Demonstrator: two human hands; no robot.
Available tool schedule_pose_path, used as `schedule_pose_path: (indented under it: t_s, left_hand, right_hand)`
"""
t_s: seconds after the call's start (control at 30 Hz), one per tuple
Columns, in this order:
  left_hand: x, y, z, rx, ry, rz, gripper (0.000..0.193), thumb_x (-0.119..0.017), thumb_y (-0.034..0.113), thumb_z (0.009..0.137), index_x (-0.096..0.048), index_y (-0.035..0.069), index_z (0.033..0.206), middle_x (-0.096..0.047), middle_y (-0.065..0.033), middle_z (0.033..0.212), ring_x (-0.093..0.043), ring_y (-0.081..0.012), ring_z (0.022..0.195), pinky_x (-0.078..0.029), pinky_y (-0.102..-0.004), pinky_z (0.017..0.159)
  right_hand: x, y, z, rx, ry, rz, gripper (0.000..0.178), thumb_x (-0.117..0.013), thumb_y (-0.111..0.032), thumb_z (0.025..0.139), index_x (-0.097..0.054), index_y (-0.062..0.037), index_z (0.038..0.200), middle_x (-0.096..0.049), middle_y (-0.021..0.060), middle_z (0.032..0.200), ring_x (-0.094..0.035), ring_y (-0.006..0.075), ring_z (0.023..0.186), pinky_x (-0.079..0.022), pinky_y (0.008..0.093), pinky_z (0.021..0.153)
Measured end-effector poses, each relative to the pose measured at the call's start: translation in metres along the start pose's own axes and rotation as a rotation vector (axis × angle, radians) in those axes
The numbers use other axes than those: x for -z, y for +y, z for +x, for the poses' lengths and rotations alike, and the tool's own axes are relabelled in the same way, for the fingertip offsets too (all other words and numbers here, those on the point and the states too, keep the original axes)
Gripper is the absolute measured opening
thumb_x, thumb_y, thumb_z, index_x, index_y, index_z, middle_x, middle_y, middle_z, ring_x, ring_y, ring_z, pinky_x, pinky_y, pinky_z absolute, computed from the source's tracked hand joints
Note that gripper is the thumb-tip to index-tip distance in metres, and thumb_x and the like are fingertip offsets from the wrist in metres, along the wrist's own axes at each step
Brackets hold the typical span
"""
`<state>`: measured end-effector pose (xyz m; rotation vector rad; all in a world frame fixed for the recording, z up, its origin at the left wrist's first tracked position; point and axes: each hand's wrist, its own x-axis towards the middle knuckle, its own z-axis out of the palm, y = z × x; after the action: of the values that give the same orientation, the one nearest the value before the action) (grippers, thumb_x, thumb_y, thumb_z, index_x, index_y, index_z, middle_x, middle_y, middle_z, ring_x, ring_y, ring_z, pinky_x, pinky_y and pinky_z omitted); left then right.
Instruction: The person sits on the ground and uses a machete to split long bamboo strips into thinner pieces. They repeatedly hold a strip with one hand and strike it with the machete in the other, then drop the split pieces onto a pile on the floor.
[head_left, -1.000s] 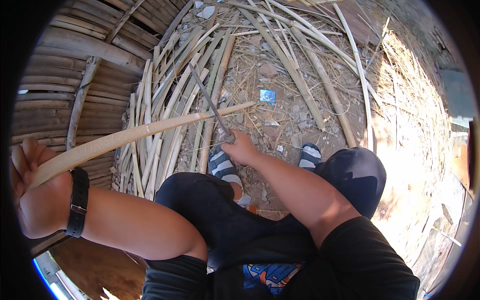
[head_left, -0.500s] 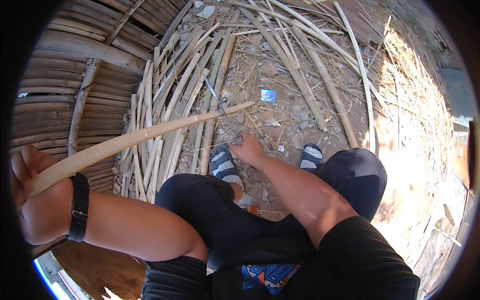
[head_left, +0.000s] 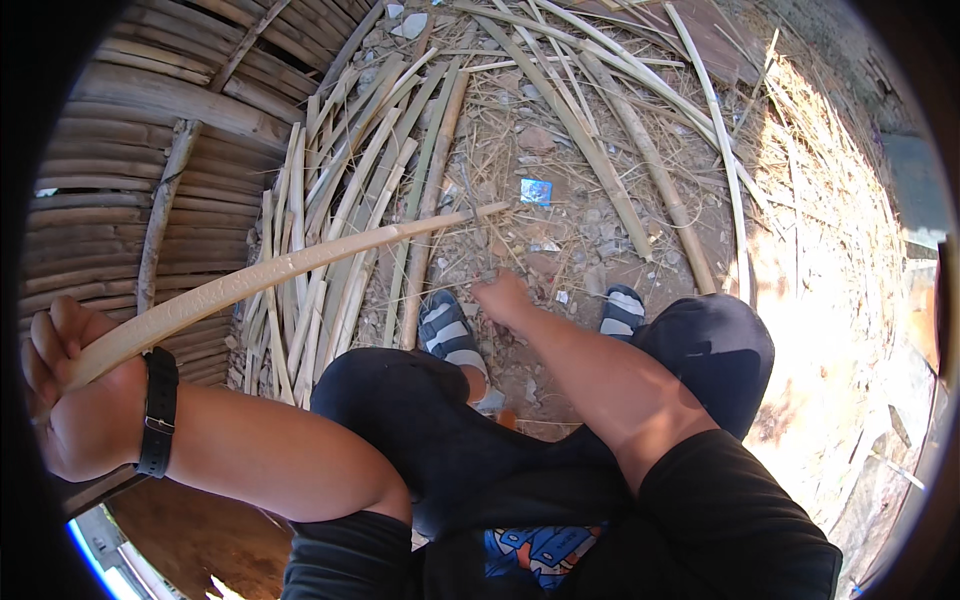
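My left hand is closed around the near end of a long, pale bamboo strip, which slants up and to the right across the view. In my right hand, lower and to the right of the strip's far end, the fingers wrap the handle of a thin-bladed knife. Its blade points away from me and crosses the strip close to its tip. Blur and the narrow profile make the blade hard to follow, and the handle is mostly hidden in the fist.
Several split bamboo strips lie piled at the left, beside a bamboo-slat wall. Longer bamboo poles stretch across the littered ground at the far right. A small blue packet lies beyond the strip's tip. My sandalled feet stand close below.
The knife blade has swung rightward and slid along the strip toward its far tip. My right hand has shifted slightly to the right; my left hand and the strip have barely moved.
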<state>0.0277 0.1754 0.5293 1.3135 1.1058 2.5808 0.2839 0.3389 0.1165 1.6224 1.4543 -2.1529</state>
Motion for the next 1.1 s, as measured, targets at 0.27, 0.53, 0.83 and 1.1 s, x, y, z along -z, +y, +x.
schedule_pose_path:
  t_s: [0.27,0.53,0.83,1.1]
  left_hand:
    - [0.035,-0.007,0.017,-0.046,0.24,0.107,0.019,-0.047,0.019,0.083,-0.04,0.018,0.066,-0.036,0.0018,0.059,-0.034,-0.015,0.052,-0.027,-0.0322,0.05]
    - [-0.016,-0.026,-0.006,-0.237,0.472,0.42,0.02,-0.045,0.014,0.086,-0.032,0.013,0.071,-0.034,-0.0019,0.064,-0.033,-0.0164,0.053,-0.025,-0.0311,0.048]
    - [0.007,-0.023,0.008,-0.149,0.347,0.27,0.02,-0.048,0.018,0.084,-0.039,0.014,0.067,-0.034,0.0003,0.059,-0.034,-0.0156,0.052,-0.028,-0.0318,0.05]
    - [0.017,-0.015,0.009,0.018,-0.182,-0.043,0.023,-0.053,0.026,0.082,-0.042,0.021,0.063,-0.038,0.0047,0.059,-0.035,-0.0119,0.056,-0.028,-0.029,0.059]
  right_hand:
    - [-0.039,-0.019,-0.034,0.549,0.1,-0.18,0.058,-0.071,-0.026,0.079,-0.061,0.0138,0.121,-0.071,0.0325,0.104,-0.071,0.0439,0.096,-0.055,0.0466,0.088]
    - [-0.013,-0.02,-0.016,0.078,-0.056,0.026,0.055,-0.072,-0.024,0.079,-0.063,0.0057,0.124,-0.072,0.0302,0.098,-0.071,0.044,0.093,-0.057,0.0457,0.086]
    - [-0.016,0.004,-0.007,0.413,0.094,-0.337,0.054,-0.071,-0.023,0.079,-0.062,0.0069,0.123,-0.072,0.0294,0.099,-0.071,0.0441,0.095,-0.057,0.0457,0.087]
    - [-0.036,-0.019,-0.011,0.765,0.131,-0.15,0.048,-0.07,-0.019,0.082,-0.064,0.0072,0.121,-0.071,0.0207,0.078,-0.069,0.0294,0.062,-0.057,0.0423,0.06]
